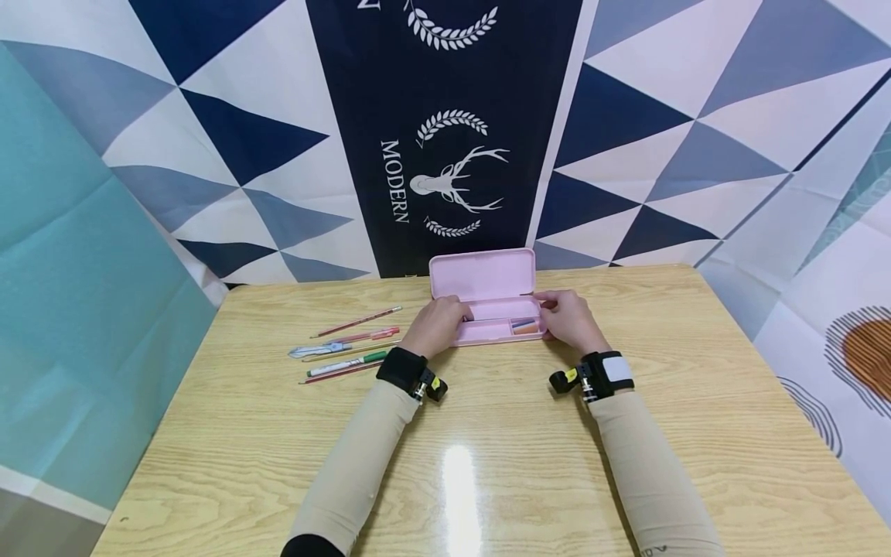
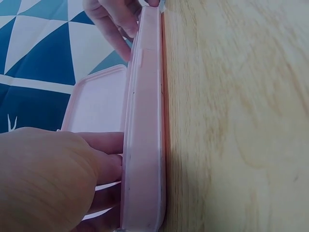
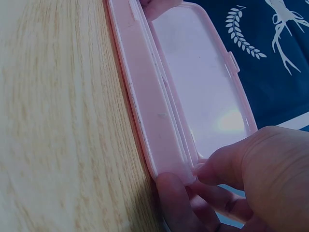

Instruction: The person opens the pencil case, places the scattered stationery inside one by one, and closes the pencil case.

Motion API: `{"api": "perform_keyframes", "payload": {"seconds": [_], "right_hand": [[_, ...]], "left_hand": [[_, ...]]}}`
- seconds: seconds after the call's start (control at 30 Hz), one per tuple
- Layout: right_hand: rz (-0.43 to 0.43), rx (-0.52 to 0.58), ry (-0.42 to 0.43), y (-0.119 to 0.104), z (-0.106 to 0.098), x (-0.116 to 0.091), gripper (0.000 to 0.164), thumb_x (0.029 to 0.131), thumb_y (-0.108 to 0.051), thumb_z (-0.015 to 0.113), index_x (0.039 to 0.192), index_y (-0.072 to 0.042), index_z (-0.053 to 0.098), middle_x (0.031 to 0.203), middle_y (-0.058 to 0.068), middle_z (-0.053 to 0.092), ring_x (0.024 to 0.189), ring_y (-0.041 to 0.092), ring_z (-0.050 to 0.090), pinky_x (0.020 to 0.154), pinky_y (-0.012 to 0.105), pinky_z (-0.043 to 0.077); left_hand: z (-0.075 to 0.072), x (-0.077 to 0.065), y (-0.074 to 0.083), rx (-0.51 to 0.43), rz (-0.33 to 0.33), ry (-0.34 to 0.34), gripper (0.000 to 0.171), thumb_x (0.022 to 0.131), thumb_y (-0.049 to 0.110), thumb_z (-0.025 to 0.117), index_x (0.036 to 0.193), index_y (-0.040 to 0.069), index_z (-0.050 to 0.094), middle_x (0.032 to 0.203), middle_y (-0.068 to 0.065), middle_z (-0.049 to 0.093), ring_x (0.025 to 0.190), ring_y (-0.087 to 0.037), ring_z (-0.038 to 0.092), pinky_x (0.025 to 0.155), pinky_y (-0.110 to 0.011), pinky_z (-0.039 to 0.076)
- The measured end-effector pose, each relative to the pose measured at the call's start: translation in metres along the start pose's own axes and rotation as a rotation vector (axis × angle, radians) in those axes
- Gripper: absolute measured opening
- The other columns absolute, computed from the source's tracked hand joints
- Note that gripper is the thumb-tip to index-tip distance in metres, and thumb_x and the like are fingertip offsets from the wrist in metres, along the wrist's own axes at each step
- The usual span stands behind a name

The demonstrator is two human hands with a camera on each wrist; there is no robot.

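Note:
A pink pencil case point(image 1: 483, 333) lies on the table near its back edge, its lid point(image 1: 483, 275) raised toward the wall. My left hand point(image 1: 437, 325) reaches into the left part of the case; in the left wrist view the case's front wall point(image 2: 145, 140) hides the fingertips, so what they hold cannot be told. At the right end, my right hand point(image 1: 569, 319) grips the case, with the thumb point(image 3: 219, 166) on the rim and fingers around the outside. Small orange and blue items point(image 1: 524, 327) sit in the right front compartment.
Left of the case lie a striped pencil point(image 1: 358, 321), a red pen point(image 1: 372, 335), a pale blue tool point(image 1: 320, 350) and a green-capped marker point(image 1: 348, 363), among other thin pencils. A patterned cloth point(image 1: 271, 139) hangs right behind the wooden table point(image 1: 515, 464).

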State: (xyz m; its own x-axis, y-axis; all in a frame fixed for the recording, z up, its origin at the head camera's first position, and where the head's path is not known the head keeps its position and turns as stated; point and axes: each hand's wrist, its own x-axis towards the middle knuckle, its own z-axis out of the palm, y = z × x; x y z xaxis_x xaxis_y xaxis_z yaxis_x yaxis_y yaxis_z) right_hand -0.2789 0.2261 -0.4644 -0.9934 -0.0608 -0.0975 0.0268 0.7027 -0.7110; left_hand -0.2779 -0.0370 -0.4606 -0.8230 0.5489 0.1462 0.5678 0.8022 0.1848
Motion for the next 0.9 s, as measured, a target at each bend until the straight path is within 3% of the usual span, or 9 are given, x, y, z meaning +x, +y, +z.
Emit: {"api": "perform_keyframes", "payload": {"seconds": [0.33,0.6,0.9], "right_hand": [[-0.004,0.003,-0.002,0.0001,0.0004,-0.0002,0.041,0.097,-0.009,0.057,0.137,-0.002,0.059,0.110,0.024,0.067,0.062,0.017,0.066,0.053,0.023,0.055],[-0.017,0.010,0.002,0.0015,-0.0003,-0.0002,0.041,0.097,-0.008,0.056,0.137,-0.002,0.060,0.110,0.025,0.068,0.060,0.016,0.066,0.053,0.025,0.055],[-0.025,0.015,0.000,0.0011,-0.0005,-0.0007,0.042,0.096,-0.005,0.055,0.138,-0.001,0.059,0.112,0.026,0.067,0.059,0.015,0.065,0.052,0.024,0.055]], "left_hand": [[0.0000,-0.0014,0.0006,0.011,0.021,0.008,0.025,0.092,0.000,0.063,0.104,0.014,0.081,0.095,-0.007,0.073,0.091,-0.020,0.066,0.085,-0.034,0.057],[-0.0018,-0.0026,0.0011,0.013,0.008,-0.021,0.027,0.091,0.001,0.065,0.112,0.013,0.078,0.102,-0.010,0.075,0.096,-0.021,0.068,0.087,-0.034,0.058],[-0.0042,-0.0031,0.0030,0.000,0.026,-0.032,0.026,0.090,-0.002,0.063,0.100,0.013,0.081,0.088,-0.007,0.071,0.083,-0.019,0.060,0.078,-0.035,0.052]]}}
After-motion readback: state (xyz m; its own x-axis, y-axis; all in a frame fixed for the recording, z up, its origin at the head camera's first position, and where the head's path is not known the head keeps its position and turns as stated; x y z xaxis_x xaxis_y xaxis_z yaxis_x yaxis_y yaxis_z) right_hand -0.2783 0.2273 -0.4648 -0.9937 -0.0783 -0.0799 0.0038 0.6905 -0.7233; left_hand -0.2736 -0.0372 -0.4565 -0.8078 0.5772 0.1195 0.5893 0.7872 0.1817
